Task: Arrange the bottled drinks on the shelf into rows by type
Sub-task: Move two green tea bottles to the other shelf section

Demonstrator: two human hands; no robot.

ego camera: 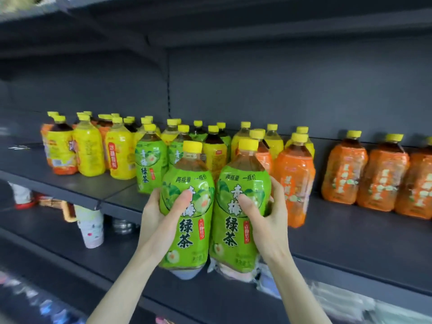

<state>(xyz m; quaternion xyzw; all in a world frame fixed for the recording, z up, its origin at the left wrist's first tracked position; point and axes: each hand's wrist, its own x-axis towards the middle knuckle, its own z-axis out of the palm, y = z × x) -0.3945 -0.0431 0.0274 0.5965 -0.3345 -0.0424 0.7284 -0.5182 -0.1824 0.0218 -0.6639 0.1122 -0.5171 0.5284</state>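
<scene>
**Two green tea bottles held at the shelf front**

The left hand point(161, 213) grips one green-label bottle point(187, 220) and the right hand point(268, 213) grips a second green-label bottle point(236, 220). On each hand the fingers point(279, 192) wrap round the body, with the thumb pressed on the front of the label. Both bottles are upright, side by side and just about touching, at the front edge of the dark shelf point(350, 242). Whether their bases rest on the shelf cannot be told.

On the shelf's left part stands a mixed cluster of yellow-label bottles point(88, 150), with another green bottle point(149, 164) at its front. On the shelf's right part stand orange-label bottles point(343, 169), the nearest orange bottle point(294, 183) just behind the right hand. Below the shelf, at left, stands a patterned cup point(90, 228).
</scene>
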